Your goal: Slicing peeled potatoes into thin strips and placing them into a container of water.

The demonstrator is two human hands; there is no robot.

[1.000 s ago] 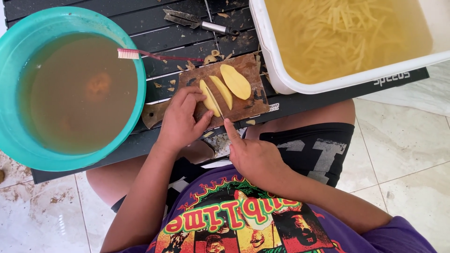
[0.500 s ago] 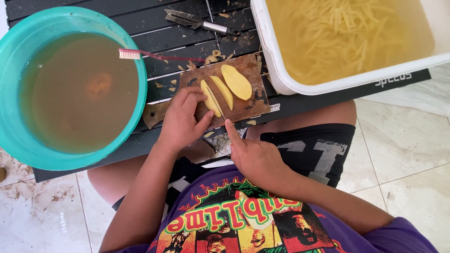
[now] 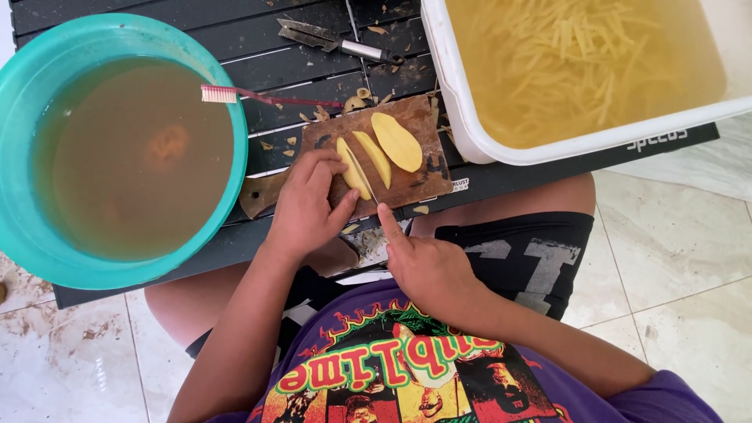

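Observation:
A small brown wooden cutting board [image 3: 419,184] lies on the dark slatted table [image 3: 298,63]. On it are peeled yellow potato pieces [image 3: 395,141], cut lengthwise into slabs. My left hand [image 3: 305,204] presses down on the leftmost piece [image 3: 350,167], fingers curled over it. My right hand [image 3: 427,262] grips a knife, index finger stretched along its back; the thin blade [image 3: 362,174] stands edge-on in the potato right beside my left fingers.
A teal basin [image 3: 23,227] of murky brown water stands at the left, a toothbrush [image 3: 258,95] resting on its rim. A white tub [image 3: 470,133] with potato sticks in yellowish water sits at the right. A peeler [image 3: 333,39] lies beyond the board. Peel scraps are scattered around.
Barely anything differs; the whole view has drifted slightly down and right. Both hands and the knife keep their place on the potato.

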